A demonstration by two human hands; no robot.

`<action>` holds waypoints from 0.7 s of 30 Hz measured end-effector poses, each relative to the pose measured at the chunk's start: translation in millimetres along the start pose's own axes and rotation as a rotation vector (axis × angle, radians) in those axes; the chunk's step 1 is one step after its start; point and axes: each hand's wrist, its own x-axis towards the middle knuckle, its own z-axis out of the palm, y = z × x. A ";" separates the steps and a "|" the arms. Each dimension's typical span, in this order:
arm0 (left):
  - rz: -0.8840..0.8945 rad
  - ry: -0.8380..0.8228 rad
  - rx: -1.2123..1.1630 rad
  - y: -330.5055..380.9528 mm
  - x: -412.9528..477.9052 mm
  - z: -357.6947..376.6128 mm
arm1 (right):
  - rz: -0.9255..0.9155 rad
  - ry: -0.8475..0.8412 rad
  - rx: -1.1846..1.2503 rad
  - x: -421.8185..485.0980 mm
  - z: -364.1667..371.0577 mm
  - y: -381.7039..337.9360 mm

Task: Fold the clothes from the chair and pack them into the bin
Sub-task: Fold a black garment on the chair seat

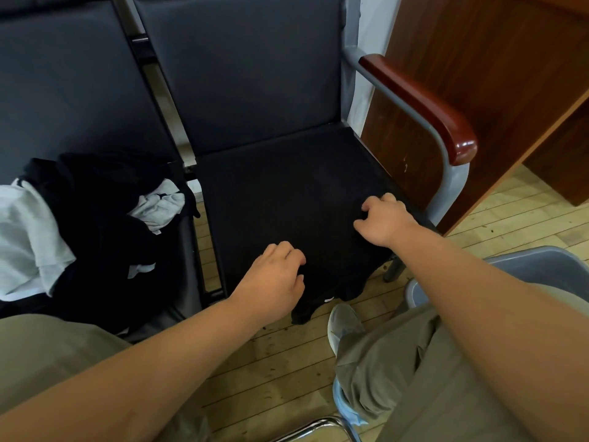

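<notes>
A black garment [287,202] lies spread flat over the seat of the right-hand dark chair [242,74], with one part hanging off the front edge. My left hand [274,279] grips the cloth near the front edge with curled fingers. At the seat's right side my right hand [382,218] pinches the same garment. A heap of black and grey clothes [79,218] is piled on the chair seat to the left. The grey bin [535,263] stands on the floor at the right, partly hidden behind my right arm.
The chair's red-brown armrest [424,103] on a grey frame juts out at the right. Behind it stands a wooden desk [497,74]. My legs in khaki trousers and a light shoe [344,320] rest on the plank floor [271,371].
</notes>
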 end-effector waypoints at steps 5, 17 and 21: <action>-0.280 -0.402 -0.475 21.6 -22.4 10.5 | 0.332 -0.364 0.470 -38.9 -7.3 2.2; -0.714 -0.443 -0.766 6.4 -45.6 64.2 | 0.551 -0.599 0.545 -47.2 49.8 32.2; -0.688 -0.421 -0.877 4.7 -42.8 67.6 | 0.606 -0.585 0.635 -42.0 44.7 38.6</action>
